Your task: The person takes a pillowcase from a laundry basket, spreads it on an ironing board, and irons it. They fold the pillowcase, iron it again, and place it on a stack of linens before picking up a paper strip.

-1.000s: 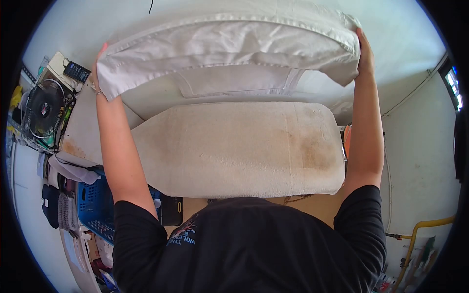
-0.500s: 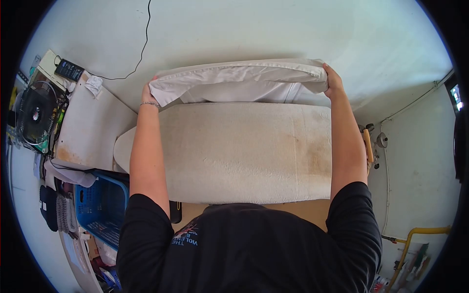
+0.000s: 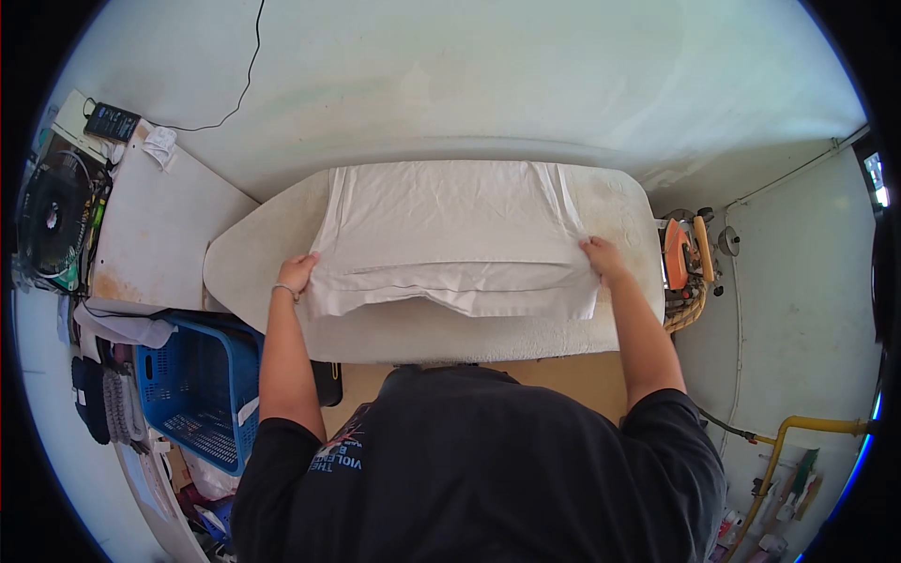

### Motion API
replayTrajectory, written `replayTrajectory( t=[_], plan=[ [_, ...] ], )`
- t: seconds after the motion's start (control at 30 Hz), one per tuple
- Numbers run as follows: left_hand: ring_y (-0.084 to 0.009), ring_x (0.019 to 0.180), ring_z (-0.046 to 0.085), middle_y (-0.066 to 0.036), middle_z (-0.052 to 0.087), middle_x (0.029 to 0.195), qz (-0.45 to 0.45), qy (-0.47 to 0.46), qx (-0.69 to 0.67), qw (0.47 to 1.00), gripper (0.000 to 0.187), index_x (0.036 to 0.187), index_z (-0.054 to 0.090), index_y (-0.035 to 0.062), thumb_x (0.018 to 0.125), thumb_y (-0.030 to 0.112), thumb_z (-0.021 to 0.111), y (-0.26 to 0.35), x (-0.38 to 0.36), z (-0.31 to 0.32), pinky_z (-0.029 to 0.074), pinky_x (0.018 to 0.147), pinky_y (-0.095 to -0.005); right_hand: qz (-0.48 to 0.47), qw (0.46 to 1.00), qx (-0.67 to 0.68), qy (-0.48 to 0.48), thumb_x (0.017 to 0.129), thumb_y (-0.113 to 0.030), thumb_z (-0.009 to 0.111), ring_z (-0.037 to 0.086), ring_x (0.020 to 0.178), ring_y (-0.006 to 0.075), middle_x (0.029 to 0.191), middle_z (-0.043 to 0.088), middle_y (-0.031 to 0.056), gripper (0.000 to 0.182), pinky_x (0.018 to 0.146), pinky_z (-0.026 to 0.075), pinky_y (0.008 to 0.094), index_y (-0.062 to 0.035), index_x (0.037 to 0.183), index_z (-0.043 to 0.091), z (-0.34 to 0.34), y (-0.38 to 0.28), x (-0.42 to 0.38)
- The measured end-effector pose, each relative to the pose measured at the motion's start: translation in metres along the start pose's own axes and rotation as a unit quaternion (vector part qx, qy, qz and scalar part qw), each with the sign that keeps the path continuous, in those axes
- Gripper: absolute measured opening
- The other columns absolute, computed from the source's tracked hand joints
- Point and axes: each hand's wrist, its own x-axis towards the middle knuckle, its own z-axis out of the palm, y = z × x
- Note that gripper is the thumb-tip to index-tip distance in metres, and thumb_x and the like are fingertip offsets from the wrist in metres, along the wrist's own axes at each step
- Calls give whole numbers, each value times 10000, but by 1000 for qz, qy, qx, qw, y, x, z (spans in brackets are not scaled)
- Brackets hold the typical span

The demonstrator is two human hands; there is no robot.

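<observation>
An off-white cloth garment (image 3: 450, 220) lies across the ironing board (image 3: 253, 258), its far part over the board's back edge. Seams run down both its sides, and a crease crosses it near the front, where the hem is wavy and lifted. My left hand (image 3: 297, 272) pinches the garment's left edge, and my right hand (image 3: 603, 257) grips the right edge at about the same height. Between the hands the fabric is spread wide. Brown stains mark the board's cover.
An orange iron (image 3: 675, 255) rests at the board's right end. On the left are a blue plastic basket (image 3: 197, 342), a white panel (image 3: 155, 235), a black fan (image 3: 58, 220) and a phone-like device (image 3: 112, 122) on a cord. A yellow pipe (image 3: 817, 425) runs at the lower right.
Both hands have come down and toward me, drawing the garment from against the wall onto the board. The fabric has gone from a bunched band to a spread sheet.
</observation>
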Motion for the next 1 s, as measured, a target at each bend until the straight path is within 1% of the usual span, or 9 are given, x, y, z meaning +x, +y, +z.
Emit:
replayTrajectory(
  t=[0.13,0.23,0.3,0.43,0.5,0.7,0.83,0.9,1.0],
  plan=[
    [-307,759,657,-177,677,805,91,150,146,974,380,917,680,-18,886,354,609,-28,-24,33,483,709,-393,27,993,-87,68,924,-261,590,553,626,151,746,635,39,230,591,446,333,-41,949,652,24,28,-21],
    [-392,755,623,-242,633,780,124,203,190,953,361,856,631,-11,906,342,571,-37,-61,60,471,713,-427,34,995,-90,36,911,-337,586,624,718,237,794,665,137,334,670,474,373,-6,900,626,37,57,-36],
    [-400,771,617,-238,626,766,199,306,127,922,324,854,574,10,920,327,565,-45,-78,74,470,705,-433,-120,974,-120,148,929,-316,563,624,701,296,776,652,174,307,662,474,392,-11,919,598,46,80,-41],
    [-398,745,611,-230,616,746,226,325,195,898,280,899,553,33,933,310,559,-39,-96,52,468,675,-449,-174,955,-115,209,960,-286,532,567,606,252,700,608,141,271,603,448,398,-20,924,568,31,57,-76],
    [-394,730,609,-212,621,746,155,240,271,919,259,904,562,48,930,305,566,-14,-116,38,466,642,-457,-147,956,-197,159,956,-280,534,597,667,357,757,625,199,244,636,456,441,-37,944,561,24,46,-90],
    [-379,718,614,-186,624,745,176,267,346,882,249,912,555,59,928,307,566,-47,-110,52,472,618,-452,-135,923,-302,199,957,-257,509,614,813,430,821,646,223,195,672,472,508,-62,973,520,45,69,-97],
    [-360,732,625,-167,636,791,195,306,368,856,224,984,543,89,938,308,552,-65,-112,59,480,625,-449,-87,911,-352,196,962,-254,494,623,808,415,872,655,193,180,657,479,513,-75,984,495,55,67,-104],
    [-333,748,633,-135,638,824,163,317,323,877,218,1060,519,115,941,295,548,-71,-115,62,482,632,-443,-187,895,-298,273,967,-260,483,630,784,401,964,651,163,177,629,482,516,-102,1046,494,61,79,-104],
    [-311,736,628,-116,626,890,191,329,337,861,223,1093,511,118,925,255,565,-73,-121,60,481,631,-433,-166,892,-311,284,957,-242,499,630,831,380,1072,617,151,163,649,491,481,-107,1045,523,62,75,-109]
  ],
)
